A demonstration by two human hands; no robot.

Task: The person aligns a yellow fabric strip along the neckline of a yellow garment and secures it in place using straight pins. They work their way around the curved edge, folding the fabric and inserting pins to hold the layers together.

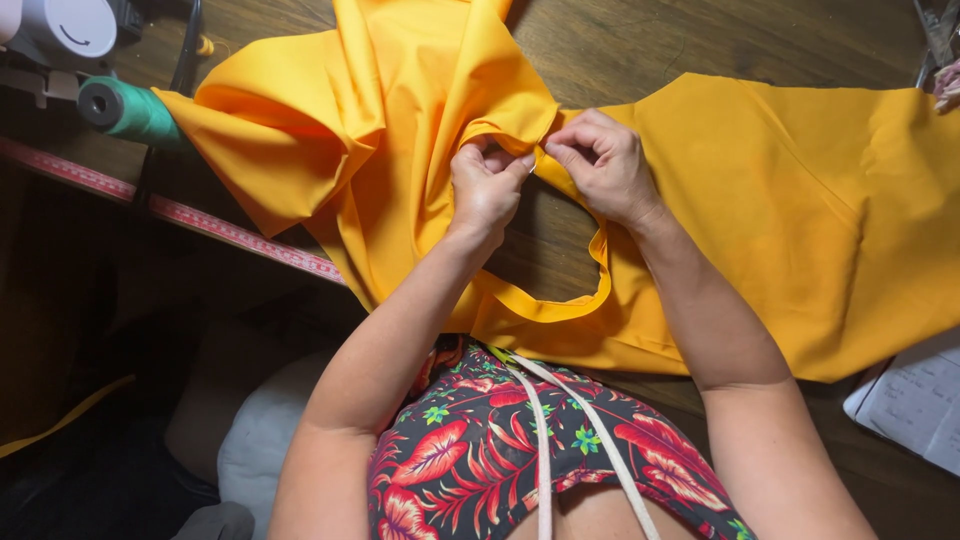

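Here, both hands meet at the middle of the dark wooden worktop (760, 45), pinching the same orange fabric (800, 210). Left hand (487, 185) is clenched on a bunched fold of it, fingers curled, thumb pressed against the cloth edge. Right hand (600, 165) pinches the adjoining edge just beside the left thumb, fingertips touching the fabric; whether anything small sits between the fingers is too fine to tell. Fabric spreads flat toward the right edge of the worktop and heaps up loosely toward the far left; a curved cut-out edge hangs near the front edge, below the hands. Green thread spool (125, 108) at far left corner, next to a white machine (65, 25). Red measuring tape (200, 220) runs along the left front edge. Paper sheets (915, 400) at right front corner.
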